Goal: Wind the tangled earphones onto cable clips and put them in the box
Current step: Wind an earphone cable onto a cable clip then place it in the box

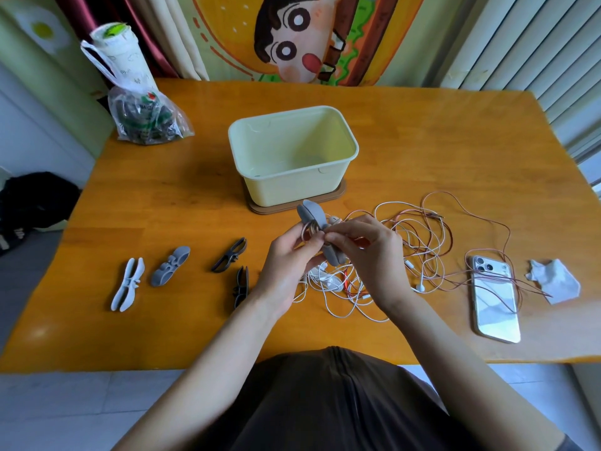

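My left hand (289, 258) holds a grey cable clip (312, 216) just above the table, with a few turns of pinkish-red earphone cable wound round its middle. My right hand (364, 245) pinches that cable at the clip. Under and to the right of my hands lies a tangle of white and red earphone cables (406, 249). A pale yellow box (338, 170) stands open behind my hands on a brown lid. Spare clips lie at the left: a light one (127, 284), a grey one (169, 265) and two black ones (229, 255) (241, 285).
A phone (494, 301) lies face down at the right with red cable draped over it, a crumpled paper (553, 281) beside it. A plastic bag (146, 118) and a white roll (120, 56) stand at the table's far left corner. The table edge runs close to my body.
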Demonstrator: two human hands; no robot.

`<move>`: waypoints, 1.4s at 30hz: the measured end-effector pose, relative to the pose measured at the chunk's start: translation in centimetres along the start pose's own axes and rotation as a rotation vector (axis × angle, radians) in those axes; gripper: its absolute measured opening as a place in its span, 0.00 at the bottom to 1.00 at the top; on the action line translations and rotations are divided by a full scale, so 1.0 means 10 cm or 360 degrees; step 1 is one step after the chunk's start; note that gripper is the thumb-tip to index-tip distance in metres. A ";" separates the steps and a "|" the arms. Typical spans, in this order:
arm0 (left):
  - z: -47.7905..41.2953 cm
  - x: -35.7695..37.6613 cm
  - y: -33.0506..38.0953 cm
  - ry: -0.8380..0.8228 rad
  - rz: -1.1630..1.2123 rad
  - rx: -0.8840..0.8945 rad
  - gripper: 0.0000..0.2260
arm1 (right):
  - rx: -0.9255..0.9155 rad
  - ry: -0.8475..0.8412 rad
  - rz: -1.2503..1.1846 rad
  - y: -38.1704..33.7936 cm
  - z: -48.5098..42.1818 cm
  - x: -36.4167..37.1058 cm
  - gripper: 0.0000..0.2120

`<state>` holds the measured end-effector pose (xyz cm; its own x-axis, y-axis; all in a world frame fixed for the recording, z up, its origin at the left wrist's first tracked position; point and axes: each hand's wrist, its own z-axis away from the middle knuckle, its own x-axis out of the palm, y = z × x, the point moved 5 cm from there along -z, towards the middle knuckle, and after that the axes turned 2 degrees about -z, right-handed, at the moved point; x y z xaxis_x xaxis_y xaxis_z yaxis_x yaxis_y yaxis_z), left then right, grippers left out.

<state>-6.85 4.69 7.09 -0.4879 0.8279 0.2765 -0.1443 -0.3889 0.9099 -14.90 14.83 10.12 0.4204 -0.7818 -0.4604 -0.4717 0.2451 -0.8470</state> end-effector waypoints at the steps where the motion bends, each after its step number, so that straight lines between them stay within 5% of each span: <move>1: 0.00 -0.01 -0.01 0.0019 -0.0022 0.0002 0.10 | 0.0008 -0.0019 -0.0015 0.01 0.00 0.01 0.05; 10: -0.02 -0.08 -0.07 0.0179 -0.0043 -0.0010 0.10 | 0.0261 -0.0195 -0.0382 0.05 0.03 0.06 0.10; 17: 0.01 -0.02 -0.03 0.0100 -0.0157 0.0028 0.10 | 0.0415 0.0037 -0.0543 0.10 0.01 -0.02 0.09; 35: 0.03 -0.05 -0.16 0.0163 -0.0135 -0.0146 0.09 | 0.0371 -0.0165 -0.0264 0.12 -0.01 -0.02 0.03; 42: 0.00 -0.07 -0.13 0.0216 -0.0133 -0.0092 0.10 | 0.0465 -0.0200 -0.0455 0.13 0.01 0.02 0.03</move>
<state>-6.26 4.62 5.68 -0.5832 0.7979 0.1526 -0.2365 -0.3465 0.9077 -15.32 15.09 8.90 0.6020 -0.7705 -0.2093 -0.0906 0.1946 -0.9767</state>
